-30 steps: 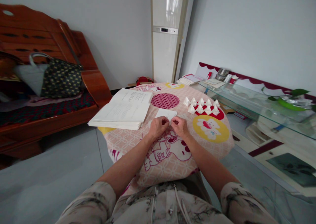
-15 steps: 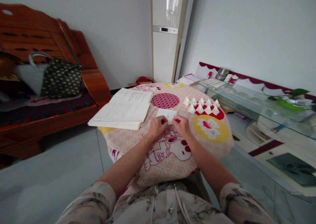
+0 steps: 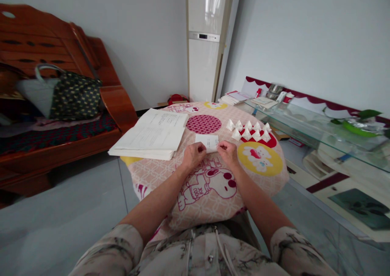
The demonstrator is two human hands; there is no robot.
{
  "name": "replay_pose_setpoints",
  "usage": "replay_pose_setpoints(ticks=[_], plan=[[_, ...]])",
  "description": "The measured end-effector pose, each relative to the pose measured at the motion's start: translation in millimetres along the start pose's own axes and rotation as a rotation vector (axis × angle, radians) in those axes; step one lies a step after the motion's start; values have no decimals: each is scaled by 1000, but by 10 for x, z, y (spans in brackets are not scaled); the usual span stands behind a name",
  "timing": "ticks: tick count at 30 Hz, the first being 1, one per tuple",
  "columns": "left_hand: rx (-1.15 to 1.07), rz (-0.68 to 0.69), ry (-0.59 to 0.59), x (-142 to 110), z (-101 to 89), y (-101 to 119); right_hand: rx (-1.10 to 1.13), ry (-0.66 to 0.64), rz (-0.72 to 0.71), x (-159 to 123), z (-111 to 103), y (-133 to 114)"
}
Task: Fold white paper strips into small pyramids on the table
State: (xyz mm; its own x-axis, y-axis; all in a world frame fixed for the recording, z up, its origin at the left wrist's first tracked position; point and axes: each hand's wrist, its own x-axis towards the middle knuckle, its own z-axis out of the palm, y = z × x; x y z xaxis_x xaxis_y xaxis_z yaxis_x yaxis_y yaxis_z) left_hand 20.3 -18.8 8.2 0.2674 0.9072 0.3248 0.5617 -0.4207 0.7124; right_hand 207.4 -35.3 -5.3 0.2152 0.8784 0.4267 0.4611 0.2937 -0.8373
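A small folded piece of printed white paper (image 3: 207,141) lies in front of me on the round table, between my two hands. My left hand (image 3: 195,155) pinches its near left corner between thumb and fingertips. At the near right edge, my right hand (image 3: 228,151) has the paper pinched the same way. Close to the right hand, several small white folded-paper pyramids (image 3: 248,131) stand in two rows. To the left lies a thick stack of printed paper sheets (image 3: 149,134), beyond my left hand.
A patterned pink tablecloth (image 3: 210,211) covers the table. To the right stands a glass-topped cabinet (image 3: 329,130) carrying papers, a cup and a green plant dish. A wooden bench (image 3: 118,105) with bags is at the left, and a tall white appliance (image 3: 202,65) at the back.
My right hand has shifted slightly right along the paper's near edge. The paper sits a little further right, and more of it shows between my hands.
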Motion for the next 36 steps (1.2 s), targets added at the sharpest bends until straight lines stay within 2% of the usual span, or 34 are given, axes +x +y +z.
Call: replay_pose_setpoints(ticks=[14,36], plan=[[-9,-48,20,16,-23,-9,-7,144,77,14,-60,53],[14,-47,23,22,-58,-49,-20,229,125,64,-100,170]])
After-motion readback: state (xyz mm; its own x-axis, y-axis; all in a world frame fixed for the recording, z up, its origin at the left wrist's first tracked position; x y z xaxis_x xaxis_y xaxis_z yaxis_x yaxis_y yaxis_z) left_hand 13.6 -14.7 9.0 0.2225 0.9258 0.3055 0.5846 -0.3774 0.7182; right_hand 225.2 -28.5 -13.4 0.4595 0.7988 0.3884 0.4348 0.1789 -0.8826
